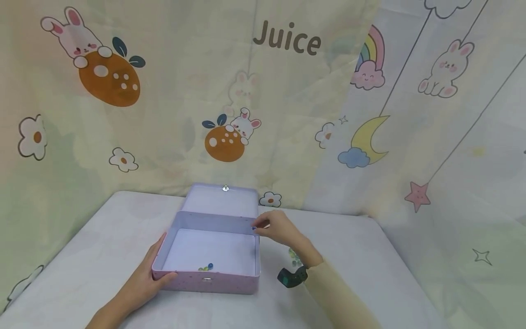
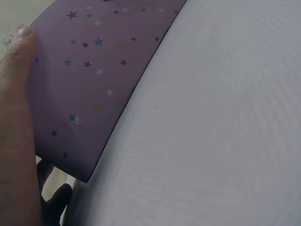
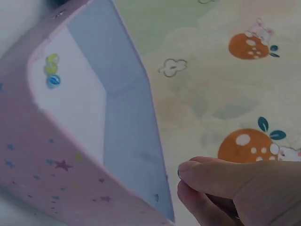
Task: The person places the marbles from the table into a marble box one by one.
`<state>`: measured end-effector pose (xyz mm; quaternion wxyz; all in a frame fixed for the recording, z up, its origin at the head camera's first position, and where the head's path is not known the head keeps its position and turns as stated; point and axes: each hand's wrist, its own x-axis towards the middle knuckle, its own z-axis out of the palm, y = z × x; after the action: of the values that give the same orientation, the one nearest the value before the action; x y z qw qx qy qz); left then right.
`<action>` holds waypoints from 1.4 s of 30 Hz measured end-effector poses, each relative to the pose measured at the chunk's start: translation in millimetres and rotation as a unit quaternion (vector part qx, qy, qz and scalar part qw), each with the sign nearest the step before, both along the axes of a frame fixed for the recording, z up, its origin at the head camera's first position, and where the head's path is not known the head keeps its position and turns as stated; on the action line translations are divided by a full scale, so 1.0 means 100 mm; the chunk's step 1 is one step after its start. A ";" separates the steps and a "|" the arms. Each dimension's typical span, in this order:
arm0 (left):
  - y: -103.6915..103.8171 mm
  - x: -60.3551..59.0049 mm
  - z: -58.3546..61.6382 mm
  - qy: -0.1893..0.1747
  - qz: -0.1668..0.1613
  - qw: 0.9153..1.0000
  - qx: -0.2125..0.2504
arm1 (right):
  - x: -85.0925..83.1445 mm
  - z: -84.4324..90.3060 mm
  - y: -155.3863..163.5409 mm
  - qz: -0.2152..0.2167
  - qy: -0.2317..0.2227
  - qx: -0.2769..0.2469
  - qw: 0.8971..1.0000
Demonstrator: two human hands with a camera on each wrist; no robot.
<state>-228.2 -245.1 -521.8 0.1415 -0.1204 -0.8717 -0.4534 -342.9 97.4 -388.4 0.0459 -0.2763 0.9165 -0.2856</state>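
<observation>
A lilac tin box (image 1: 230, 284) with small stars stands with its lid (image 1: 223, 201) tipped back. My left hand (image 1: 144, 274) grips its near left corner, thumb on the front wall and fingers along the left side. Above the box's right wall, my right hand (image 1: 280, 227) pinches a small dark blue marble (image 1: 254, 228) between thumb and fingertips. The fingers mostly hide that marble in the right wrist view. Inside, near the front wall, a blue marble (image 3: 53, 81) lies beside yellow-green marbles (image 3: 51, 65).
On the white table (image 1: 345, 246), a cluster of greenish glass marbles (image 1: 294, 258) lies right of the box, partly hidden by the right forearm. A dark watch-like band (image 1: 292, 277) sits at the right wrist. Behind the table hangs a printed cloth (image 1: 172, 91).
</observation>
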 end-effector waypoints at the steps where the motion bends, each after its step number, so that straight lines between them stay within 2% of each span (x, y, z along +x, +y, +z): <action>1: 0.00 0.00 0.00 -0.001 -0.001 1.000 0.001 | -0.01 0.01 -0.06 0.012 -0.006 0.004 1.000; 5: 0.00 0.02 0.00 0.004 0.005 1.000 -0.006 | -0.07 -0.02 -0.30 0.083 -0.046 0.050 0.994; 8: -0.01 0.02 0.00 0.015 0.009 1.000 -0.013 | -0.12 -0.08 -0.45 0.142 -0.068 0.098 0.983; 10: -0.01 0.02 0.00 0.023 0.006 1.000 -0.011 | -0.15 -0.12 -0.52 0.164 -0.076 0.127 0.975; 15: -0.01 0.01 -0.01 0.026 -0.001 1.000 -0.005 | -0.23 -0.21 -0.65 0.171 -0.088 0.176 0.965; 18: 0.00 0.01 -0.01 0.019 0.002 1.000 -0.008 | -0.27 -0.26 -0.68 0.176 -0.098 0.186 0.962; 22: 0.00 0.01 0.00 0.007 0.005 1.000 -0.015 | -0.32 -0.32 -0.71 0.166 -0.107 0.177 0.964; 28: -0.02 -0.01 0.00 0.003 0.007 1.000 -0.015 | -0.33 -0.41 -0.80 0.148 -0.069 0.166 0.973; 35: -0.01 -0.02 0.02 -0.004 0.002 1.000 -0.008 | -0.34 -0.53 -0.91 0.146 0.003 0.200 0.969; 42: -0.01 -0.01 0.03 -0.007 0.000 1.000 -0.005 | -0.32 -0.55 -0.98 0.149 -0.004 0.170 0.974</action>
<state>-229.2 -245.8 -518.7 0.1345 -0.1179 -0.8751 -0.4496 -375.0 -1.0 -443.5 0.1382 -0.3969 0.8998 -0.1170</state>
